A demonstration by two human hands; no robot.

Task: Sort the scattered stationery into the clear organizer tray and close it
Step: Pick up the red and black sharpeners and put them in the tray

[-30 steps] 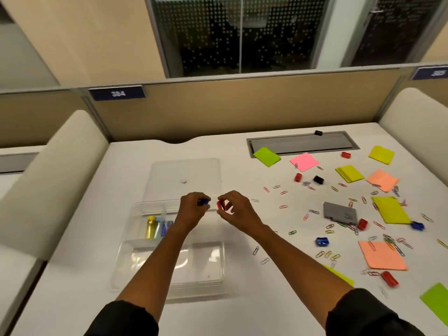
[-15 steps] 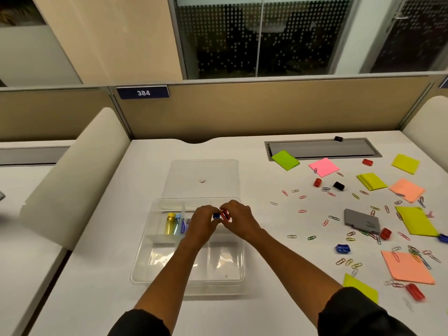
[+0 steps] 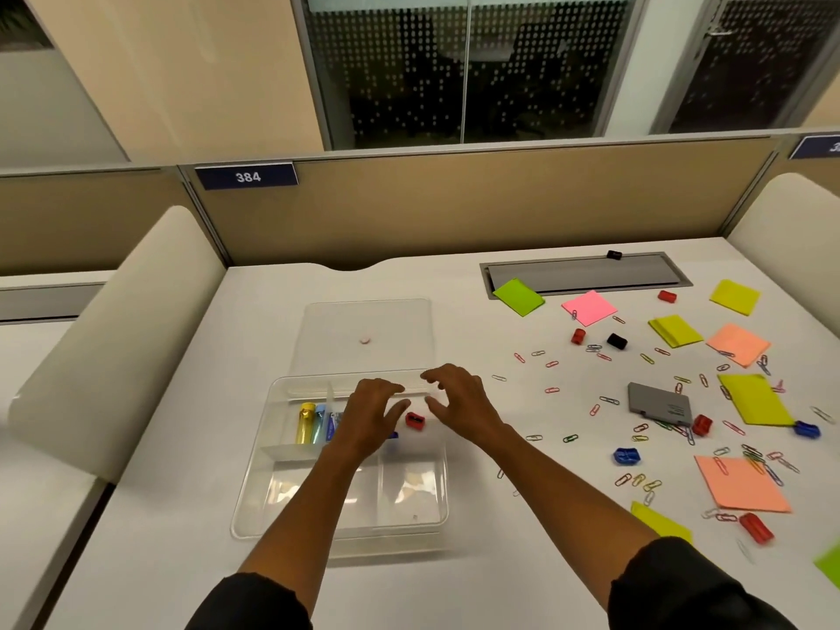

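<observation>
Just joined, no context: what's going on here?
A person is sorting desk stationery into a clear organizer tray. Both hands, left hand and right hand, hover open over it; a red sharpener lies in the tray between them. The lid lies off behind the tray. Paper clips and sticky notes are scattered to the right.

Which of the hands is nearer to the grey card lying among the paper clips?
The right hand is nearer. The grey card lies to its right, across some scattered clips. The left hand is farther, over the clear tray, beyond the right hand.
</observation>
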